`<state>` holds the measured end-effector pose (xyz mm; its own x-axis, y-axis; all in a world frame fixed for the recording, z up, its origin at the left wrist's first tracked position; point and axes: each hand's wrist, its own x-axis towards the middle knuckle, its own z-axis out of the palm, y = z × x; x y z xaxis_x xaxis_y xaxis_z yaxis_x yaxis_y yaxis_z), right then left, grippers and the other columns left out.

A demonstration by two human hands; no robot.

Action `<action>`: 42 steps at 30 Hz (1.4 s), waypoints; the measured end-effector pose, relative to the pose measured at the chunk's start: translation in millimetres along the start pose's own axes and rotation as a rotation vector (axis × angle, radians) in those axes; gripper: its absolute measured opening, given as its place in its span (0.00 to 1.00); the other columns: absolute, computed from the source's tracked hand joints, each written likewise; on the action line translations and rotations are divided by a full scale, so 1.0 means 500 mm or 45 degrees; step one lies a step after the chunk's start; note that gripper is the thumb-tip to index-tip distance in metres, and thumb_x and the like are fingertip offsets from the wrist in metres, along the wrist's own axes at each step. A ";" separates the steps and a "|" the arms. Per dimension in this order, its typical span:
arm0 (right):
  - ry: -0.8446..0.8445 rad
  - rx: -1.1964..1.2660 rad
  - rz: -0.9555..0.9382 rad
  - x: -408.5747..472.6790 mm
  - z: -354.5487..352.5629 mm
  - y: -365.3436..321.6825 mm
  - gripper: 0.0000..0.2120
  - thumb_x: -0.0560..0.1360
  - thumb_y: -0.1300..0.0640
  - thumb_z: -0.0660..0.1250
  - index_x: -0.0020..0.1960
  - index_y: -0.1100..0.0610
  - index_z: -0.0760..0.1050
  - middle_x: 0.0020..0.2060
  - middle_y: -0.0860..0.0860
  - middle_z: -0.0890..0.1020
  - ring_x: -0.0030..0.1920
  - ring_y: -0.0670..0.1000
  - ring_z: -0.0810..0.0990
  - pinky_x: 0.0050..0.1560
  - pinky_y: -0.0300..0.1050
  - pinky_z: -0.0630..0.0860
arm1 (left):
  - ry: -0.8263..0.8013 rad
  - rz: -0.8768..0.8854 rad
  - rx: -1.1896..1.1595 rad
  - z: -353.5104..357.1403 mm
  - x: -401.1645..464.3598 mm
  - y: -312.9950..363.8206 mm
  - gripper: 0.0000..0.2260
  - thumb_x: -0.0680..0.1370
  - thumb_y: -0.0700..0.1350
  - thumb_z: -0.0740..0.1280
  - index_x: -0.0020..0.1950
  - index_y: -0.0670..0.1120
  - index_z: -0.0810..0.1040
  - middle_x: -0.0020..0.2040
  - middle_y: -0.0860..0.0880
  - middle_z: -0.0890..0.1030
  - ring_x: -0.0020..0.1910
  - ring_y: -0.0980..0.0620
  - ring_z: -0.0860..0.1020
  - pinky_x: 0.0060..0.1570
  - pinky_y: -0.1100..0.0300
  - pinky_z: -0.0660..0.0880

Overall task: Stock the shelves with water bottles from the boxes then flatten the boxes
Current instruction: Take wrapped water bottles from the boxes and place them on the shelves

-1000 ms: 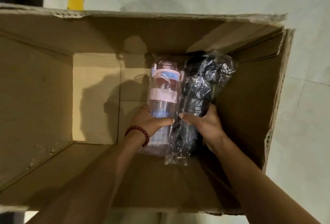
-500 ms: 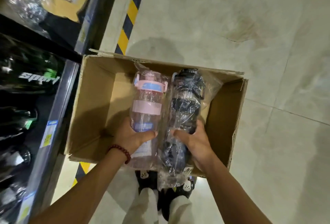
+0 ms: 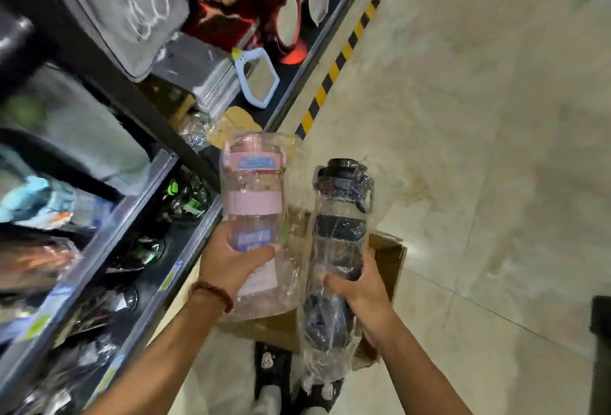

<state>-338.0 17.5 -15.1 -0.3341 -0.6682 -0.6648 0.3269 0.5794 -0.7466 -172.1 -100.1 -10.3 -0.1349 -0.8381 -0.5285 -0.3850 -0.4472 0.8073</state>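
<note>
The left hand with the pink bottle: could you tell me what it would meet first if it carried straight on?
Probably the shelf edge just beyond the pink bottle that the left hand grips, though depth is unclear.

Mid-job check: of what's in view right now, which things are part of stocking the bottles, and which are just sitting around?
Job: pink bottle in left hand; black bottle in right hand; cardboard box; shelf.

Lying about: blue-framed mirror, red mirror, grey bag.
</note>
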 end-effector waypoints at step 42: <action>-0.516 -0.767 -0.796 -0.246 0.518 -0.507 0.34 0.66 0.61 0.77 0.63 0.45 0.61 0.54 0.40 0.72 0.56 0.44 0.73 0.48 0.24 0.68 | 0.838 0.146 -0.510 -0.521 -0.300 0.283 0.32 0.48 0.60 0.73 0.48 0.48 0.73 0.45 0.50 0.79 0.44 0.52 0.79 0.38 0.58 0.75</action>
<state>-150.6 -168.2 262.5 0.0739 -0.9832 -0.1669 -0.3544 0.1305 -0.9259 31.7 -119.0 251.5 0.4643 -0.8427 -0.2725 -0.0251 -0.3201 0.9470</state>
